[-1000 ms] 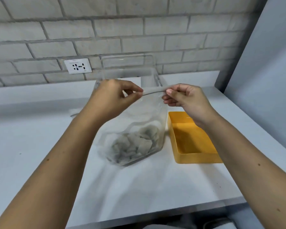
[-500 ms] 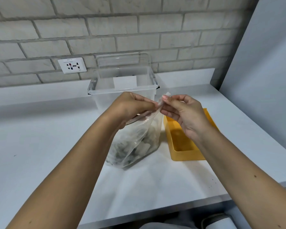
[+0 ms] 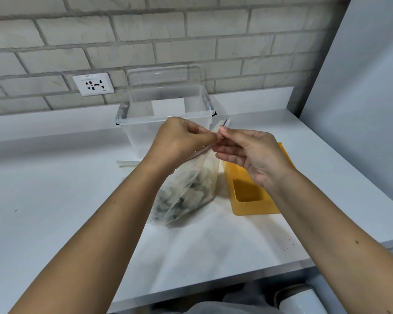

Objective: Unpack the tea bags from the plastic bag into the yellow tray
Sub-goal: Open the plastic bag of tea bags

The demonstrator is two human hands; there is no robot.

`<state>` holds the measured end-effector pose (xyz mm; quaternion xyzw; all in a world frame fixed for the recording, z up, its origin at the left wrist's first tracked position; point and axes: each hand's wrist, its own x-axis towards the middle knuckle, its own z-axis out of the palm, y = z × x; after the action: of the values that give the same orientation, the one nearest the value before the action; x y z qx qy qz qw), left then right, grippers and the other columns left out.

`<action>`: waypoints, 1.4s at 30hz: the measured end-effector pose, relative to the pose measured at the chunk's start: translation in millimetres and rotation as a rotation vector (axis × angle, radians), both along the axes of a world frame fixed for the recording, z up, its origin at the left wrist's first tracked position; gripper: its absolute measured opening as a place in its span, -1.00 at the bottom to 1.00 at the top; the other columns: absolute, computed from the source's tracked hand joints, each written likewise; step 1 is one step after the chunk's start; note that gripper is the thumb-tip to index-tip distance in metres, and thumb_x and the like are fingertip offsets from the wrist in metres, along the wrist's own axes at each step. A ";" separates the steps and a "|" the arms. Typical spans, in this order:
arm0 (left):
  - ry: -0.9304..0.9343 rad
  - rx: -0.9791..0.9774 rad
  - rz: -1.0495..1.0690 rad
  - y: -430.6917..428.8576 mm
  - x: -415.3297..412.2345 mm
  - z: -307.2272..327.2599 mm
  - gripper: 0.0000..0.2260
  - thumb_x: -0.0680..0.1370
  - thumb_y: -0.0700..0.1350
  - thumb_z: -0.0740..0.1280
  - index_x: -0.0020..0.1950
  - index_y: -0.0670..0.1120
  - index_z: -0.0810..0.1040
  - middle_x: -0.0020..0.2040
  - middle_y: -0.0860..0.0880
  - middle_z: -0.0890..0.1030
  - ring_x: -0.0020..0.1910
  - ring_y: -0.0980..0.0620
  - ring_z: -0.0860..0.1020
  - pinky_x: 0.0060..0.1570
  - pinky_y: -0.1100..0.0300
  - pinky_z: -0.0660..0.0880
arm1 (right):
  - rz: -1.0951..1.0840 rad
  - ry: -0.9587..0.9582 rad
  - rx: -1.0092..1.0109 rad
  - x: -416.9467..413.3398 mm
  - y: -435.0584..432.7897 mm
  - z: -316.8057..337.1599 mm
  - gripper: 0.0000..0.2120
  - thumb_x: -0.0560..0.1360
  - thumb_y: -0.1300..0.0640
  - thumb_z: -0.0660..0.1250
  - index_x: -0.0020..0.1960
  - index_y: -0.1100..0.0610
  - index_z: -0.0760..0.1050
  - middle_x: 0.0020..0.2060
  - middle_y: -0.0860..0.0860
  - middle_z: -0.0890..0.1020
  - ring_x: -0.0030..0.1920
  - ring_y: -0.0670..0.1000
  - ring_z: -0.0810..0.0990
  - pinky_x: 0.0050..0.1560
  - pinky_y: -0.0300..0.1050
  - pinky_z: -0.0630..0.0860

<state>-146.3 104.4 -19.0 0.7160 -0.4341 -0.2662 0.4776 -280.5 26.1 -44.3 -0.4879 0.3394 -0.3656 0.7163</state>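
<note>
A clear plastic bag (image 3: pixel 191 177) stands on the white counter, its bottom filled with several grey tea bags (image 3: pixel 191 196). My left hand (image 3: pixel 179 141) pinches the bag's top edge from the left. My right hand (image 3: pixel 247 152) pinches the same top strip from the right, fingertips almost touching those of the left. The yellow tray (image 3: pixel 247 202) sits just right of the bag, partly hidden under my right wrist; the part I can see holds nothing.
A clear plastic tub (image 3: pixel 163 118) stands behind the bag near the brick wall, a lid leaning behind it. A wall socket (image 3: pixel 93 84) is at the back left. A grey panel closes the right side. The counter's front edge runs below my forearms.
Both hands have come down and together at the bag's top. The bag, held stretched wide and high a second ago, now stands narrow beside the tray.
</note>
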 end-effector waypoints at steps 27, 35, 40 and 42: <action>-0.247 -0.097 0.075 -9.0 -3.3 -5.0 -0.92 0.40 -0.05 0.46 -0.28 0.02 0.72 -0.37 0.09 0.67 -0.29 0.07 0.63 -0.13 -0.03 0.62 | -0.071 0.074 -0.139 3.4 -0.5 -0.9 -0.86 0.51 0.25 0.38 -0.07 0.35 0.64 -0.29 0.19 0.66 -0.31 0.06 0.67 -0.18 -0.03 0.68; -0.059 -0.078 0.019 -12.6 -0.2 -9.7 -0.94 0.44 -0.16 0.46 -0.21 -0.10 0.73 -0.30 -0.03 0.71 -0.29 0.02 0.67 -0.07 0.06 0.64 | -0.077 0.111 -0.228 2.8 -5.1 -2.7 -0.87 0.52 0.27 0.38 -0.10 0.34 0.63 -0.31 0.20 0.65 -0.36 0.03 0.63 -0.21 -0.09 0.68; 0.127 -0.075 0.033 -12.0 6.8 -3.3 -0.86 0.52 -0.28 0.36 -0.23 -0.21 0.65 -0.40 -0.06 0.64 -0.43 0.11 0.58 -0.30 0.28 0.58 | -0.031 0.071 -0.234 0.8 -7.6 -3.5 -0.88 0.54 0.28 0.34 -0.10 0.31 0.62 -0.28 0.17 0.67 -0.29 0.05 0.67 -0.20 -0.13 0.65; 0.183 -0.097 0.046 -10.8 11.6 -0.2 -0.87 0.54 -0.28 0.34 -0.18 -0.22 0.64 -0.42 0.00 0.65 -0.45 0.14 0.60 -0.27 0.28 0.58 | -0.016 0.038 -0.188 -0.7 -8.1 -4.1 -0.89 0.54 0.27 0.35 -0.09 0.30 0.62 -0.24 0.20 0.66 -0.23 0.09 0.68 -0.18 -0.12 0.65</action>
<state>-134.7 93.6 -19.3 0.6745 -0.3845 -0.2979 0.5554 -281.3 17.9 -48.4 -0.5571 0.3209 -0.3925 0.6577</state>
